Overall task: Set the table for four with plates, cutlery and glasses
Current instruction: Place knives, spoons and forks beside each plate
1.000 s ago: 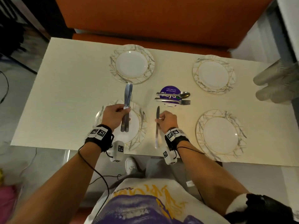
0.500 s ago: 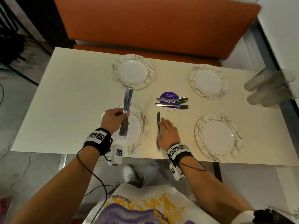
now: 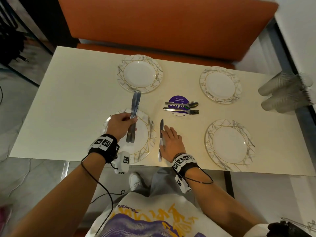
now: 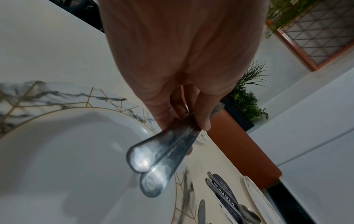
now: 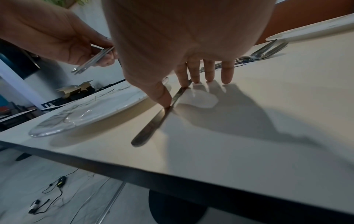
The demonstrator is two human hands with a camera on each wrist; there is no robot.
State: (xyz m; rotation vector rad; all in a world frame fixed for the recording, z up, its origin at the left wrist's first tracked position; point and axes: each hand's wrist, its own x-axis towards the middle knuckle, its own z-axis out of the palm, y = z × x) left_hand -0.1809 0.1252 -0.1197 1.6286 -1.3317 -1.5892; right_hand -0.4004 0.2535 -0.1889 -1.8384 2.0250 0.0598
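Four marbled plates with gold lines stand on the cream table point(image 3: 68, 100). My left hand point(image 3: 120, 124) grips two knives point(image 3: 135, 106) above the near left plate point(image 3: 145, 144); their handles point(image 4: 151, 159) point back at the wrist. A single knife point(image 3: 161, 139) lies flat just right of that plate. My right hand point(image 3: 171, 142) rests on the table beside it with straight fingers; the thumb point(image 5: 162, 95) and forefinger touch the knife point(image 5: 153, 124). A spoon point(image 3: 184, 103) and a fork point(image 3: 183, 110) lie on a purple round sticker mid-table.
Other plates sit at far left point(image 3: 139, 73), far right point(image 3: 220, 85) and near right point(image 3: 230, 145). Stacked clear glasses point(image 3: 285, 92) lie at the table's right edge. An orange bench point(image 3: 162, 23) runs behind the table. The near table edge point(image 5: 172, 180) is right below my wrists.
My right hand has let go of the single knife, laid it beside the near left plate and flattened on the table. The left hand keeps its two knives, nearly still.
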